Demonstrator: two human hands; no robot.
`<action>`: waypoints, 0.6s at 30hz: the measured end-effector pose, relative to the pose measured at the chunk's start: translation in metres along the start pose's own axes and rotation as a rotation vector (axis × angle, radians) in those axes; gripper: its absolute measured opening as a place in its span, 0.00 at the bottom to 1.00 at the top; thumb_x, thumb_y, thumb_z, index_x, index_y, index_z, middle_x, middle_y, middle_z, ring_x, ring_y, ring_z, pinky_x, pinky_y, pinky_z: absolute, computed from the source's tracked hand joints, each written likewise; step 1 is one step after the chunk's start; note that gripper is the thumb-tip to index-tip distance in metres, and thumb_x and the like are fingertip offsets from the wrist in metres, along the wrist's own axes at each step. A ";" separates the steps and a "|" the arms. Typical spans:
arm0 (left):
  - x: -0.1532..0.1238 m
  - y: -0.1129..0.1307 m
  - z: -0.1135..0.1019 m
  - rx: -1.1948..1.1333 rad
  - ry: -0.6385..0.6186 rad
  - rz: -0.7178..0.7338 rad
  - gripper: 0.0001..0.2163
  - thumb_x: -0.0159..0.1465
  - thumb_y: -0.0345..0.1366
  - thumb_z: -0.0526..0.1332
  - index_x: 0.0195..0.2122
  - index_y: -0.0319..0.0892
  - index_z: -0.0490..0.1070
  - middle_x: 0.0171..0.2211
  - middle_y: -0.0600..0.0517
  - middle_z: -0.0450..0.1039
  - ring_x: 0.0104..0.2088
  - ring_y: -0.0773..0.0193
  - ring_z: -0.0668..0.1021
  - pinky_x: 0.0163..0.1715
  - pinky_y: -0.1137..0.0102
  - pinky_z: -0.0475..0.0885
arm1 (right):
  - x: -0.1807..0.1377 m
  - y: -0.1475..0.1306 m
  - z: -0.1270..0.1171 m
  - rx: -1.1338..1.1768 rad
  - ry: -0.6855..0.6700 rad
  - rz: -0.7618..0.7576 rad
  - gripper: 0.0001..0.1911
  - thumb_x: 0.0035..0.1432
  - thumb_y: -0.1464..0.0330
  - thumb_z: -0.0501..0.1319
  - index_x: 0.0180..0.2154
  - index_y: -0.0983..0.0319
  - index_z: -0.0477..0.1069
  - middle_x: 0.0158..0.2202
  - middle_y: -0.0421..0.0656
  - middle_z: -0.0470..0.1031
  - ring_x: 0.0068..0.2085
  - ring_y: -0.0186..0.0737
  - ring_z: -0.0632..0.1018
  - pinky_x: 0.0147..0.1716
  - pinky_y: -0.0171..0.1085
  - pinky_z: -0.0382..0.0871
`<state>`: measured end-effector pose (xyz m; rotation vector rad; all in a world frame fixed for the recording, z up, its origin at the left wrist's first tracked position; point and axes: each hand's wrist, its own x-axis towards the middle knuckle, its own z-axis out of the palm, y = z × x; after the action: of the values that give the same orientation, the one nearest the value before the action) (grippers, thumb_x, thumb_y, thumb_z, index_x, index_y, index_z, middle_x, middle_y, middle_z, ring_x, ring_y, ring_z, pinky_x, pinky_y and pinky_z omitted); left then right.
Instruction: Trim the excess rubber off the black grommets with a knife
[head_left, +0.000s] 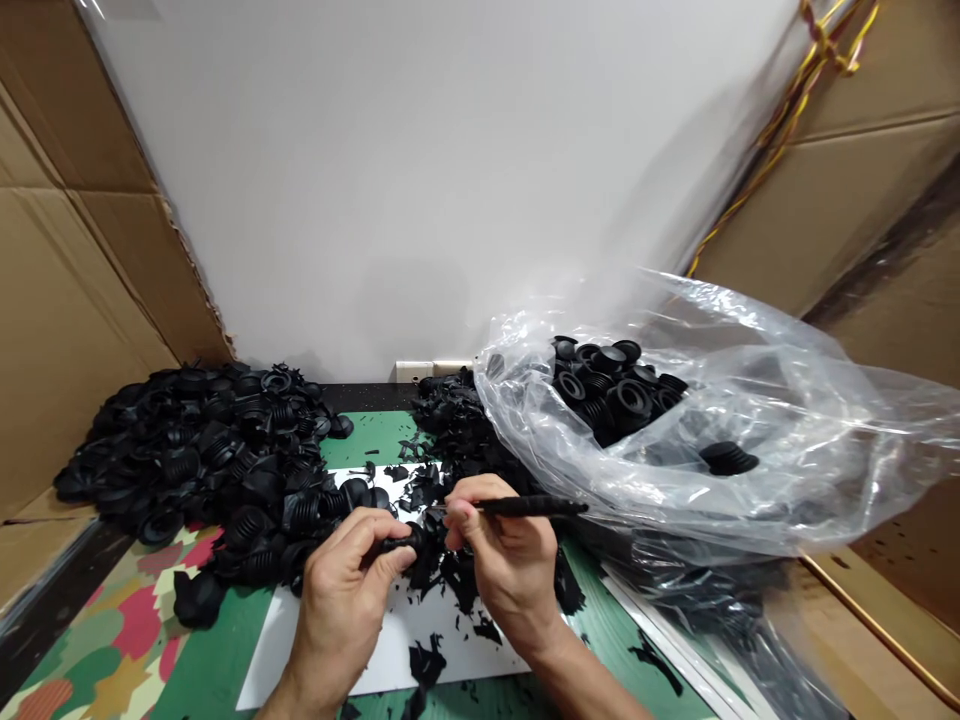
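Note:
My left hand [346, 580] pinches a small black ribbed rubber part [399, 543] between thumb and fingers, low in the centre. My right hand [504, 560] is closed round a thin black-handled tool [525, 507], held like a pen, its tip pointing left at the part. Both hands hover over a white sheet [375, 650] strewn with black rubber trimmings [450, 575].
A big heap of black rubber bellows parts [210, 450] lies at the left. A clear plastic bag [750, 450] with more such parts [611, 385] sits at the right. A pile of black scraps [457, 420] is behind the hands. Cardboard walls stand on both sides.

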<state>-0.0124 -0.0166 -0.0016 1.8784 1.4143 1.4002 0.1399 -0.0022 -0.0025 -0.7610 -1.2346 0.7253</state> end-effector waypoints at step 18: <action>0.003 0.001 0.000 -0.055 0.059 -0.096 0.04 0.52 0.33 0.65 0.30 0.45 0.78 0.31 0.52 0.77 0.30 0.61 0.78 0.25 0.73 0.73 | 0.000 0.001 0.002 0.264 -0.133 0.351 0.12 0.54 0.60 0.64 0.29 0.63 0.72 0.19 0.37 0.70 0.20 0.34 0.72 0.21 0.33 0.66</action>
<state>-0.0119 -0.0146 0.0007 1.7250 1.4583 1.4438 0.1375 -0.0010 -0.0028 -0.7249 -1.1055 1.2182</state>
